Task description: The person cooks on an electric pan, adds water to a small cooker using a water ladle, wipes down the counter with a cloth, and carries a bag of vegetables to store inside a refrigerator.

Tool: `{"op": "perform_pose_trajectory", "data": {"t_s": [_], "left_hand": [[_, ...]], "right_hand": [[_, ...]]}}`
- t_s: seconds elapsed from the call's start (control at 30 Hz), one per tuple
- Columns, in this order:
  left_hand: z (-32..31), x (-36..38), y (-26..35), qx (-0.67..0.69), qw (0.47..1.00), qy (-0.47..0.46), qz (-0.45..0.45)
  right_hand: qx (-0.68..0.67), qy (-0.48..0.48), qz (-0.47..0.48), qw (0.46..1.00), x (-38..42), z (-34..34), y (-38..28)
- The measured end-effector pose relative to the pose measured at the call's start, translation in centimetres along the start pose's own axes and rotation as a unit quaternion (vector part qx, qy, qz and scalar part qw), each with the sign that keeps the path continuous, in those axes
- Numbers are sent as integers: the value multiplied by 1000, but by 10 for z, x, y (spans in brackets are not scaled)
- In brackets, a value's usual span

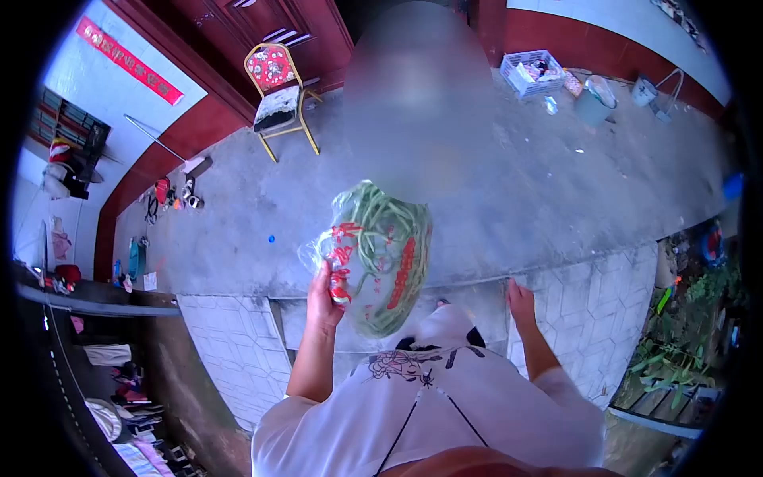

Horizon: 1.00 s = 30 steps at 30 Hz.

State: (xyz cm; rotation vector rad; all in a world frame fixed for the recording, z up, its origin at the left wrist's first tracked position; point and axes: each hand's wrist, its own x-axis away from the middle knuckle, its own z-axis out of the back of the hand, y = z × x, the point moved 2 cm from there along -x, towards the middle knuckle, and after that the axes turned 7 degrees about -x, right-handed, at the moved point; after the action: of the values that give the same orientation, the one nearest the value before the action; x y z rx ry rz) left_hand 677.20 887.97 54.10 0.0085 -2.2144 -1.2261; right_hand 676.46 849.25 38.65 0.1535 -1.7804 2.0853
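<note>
A clear plastic bag with red printing [385,254] holds long green beans or similar green strands. My left hand [324,300] grips the bag at its left side, in front of my body. The bag hangs over the edge of the concrete floor as seen from above. Away to the right, my right hand [520,302] is apart from the bag, with its fingers curled; nothing shows in it, but the fingers are too small to read clearly.
A chair with a red patterned back [276,99] stands by the red door. At the back right are a crate [528,78], a bucket [594,103] and a dustpan [666,110]. Shoes [191,193] lie at the left wall. A blurred area covers the centre back.
</note>
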Motion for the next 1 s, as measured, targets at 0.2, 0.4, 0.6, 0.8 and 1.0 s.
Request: {"op": "perform_pose_trajectory", "data": {"t_s": [0.2,0.4,0.6,0.8,1.0], "left_hand": [[-70,-111,119,-56,996,-1,-64],[-152,-248,234,-50,998,-31,10],[-276,-394,288,-69,992,-79,71],[-409,-562,353,-124,982,-114,89],[-556,-723,428,-108,969,-190,118]], "right_hand": [[-59,-256,120,957,-168,-185,-233],[31,-406,297,864,-253,-270,-404],[151,-323,185,916,-402,-204,-462],[139,-191,143,961,-586,-178,-536],[240,-194,444,841,-781,-264,-709]]}}
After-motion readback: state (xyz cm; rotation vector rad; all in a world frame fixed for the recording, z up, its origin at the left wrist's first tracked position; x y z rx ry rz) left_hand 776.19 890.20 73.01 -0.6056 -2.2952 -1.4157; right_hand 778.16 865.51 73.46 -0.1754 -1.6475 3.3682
